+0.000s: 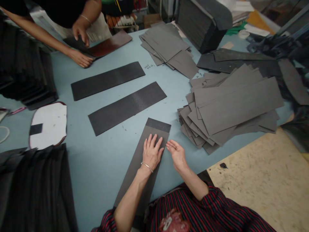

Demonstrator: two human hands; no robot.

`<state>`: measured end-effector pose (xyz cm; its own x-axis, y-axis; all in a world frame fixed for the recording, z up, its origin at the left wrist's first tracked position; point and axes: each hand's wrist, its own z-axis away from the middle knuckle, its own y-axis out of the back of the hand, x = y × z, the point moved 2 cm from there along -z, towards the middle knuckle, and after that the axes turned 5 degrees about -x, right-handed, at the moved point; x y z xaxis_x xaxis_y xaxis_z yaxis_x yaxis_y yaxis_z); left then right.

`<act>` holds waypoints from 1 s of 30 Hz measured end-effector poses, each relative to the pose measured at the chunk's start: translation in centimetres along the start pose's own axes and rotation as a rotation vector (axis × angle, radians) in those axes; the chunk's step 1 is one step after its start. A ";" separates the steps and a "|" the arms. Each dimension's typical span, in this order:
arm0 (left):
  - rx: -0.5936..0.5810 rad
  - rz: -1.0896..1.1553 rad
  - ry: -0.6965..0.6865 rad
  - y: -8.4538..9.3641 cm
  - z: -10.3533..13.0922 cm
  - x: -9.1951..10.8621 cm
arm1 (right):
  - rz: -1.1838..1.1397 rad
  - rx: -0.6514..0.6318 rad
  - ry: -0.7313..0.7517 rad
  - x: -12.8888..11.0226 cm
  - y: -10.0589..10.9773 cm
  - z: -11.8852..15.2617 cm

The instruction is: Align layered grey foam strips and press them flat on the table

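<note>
Our left hand (152,154), fingers apart, touches a grey strip (135,166), right hand (178,156) beside (grip: can't tell); two centre-left black strips (127,108) seem undone

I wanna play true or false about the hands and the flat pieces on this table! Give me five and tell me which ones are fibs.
1. The left hand lies on a gray strip. True.
2. The silver bracelet is on the right wrist. False: the bracelet is on the left wrist.
3. Two dark strips lie apart from each other. True.
4. The table is bright red. False: the table is light blue.
5. The right hand is beside the gray strip's edge. True.
</note>
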<state>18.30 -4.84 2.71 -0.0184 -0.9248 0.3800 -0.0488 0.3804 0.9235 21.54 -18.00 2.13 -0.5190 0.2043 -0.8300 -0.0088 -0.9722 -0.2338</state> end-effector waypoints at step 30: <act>0.321 0.240 0.545 1.1 -5.4 -5.7 | 0.085 0.100 0.118 -0.8 0.0 -4.2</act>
<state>23.73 0.89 1.79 0.4368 -0.6493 0.6226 -0.4020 0.4783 0.7808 25.53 -17.72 0.66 -0.4173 0.1269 -0.8998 -0.0575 -0.9919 -0.1132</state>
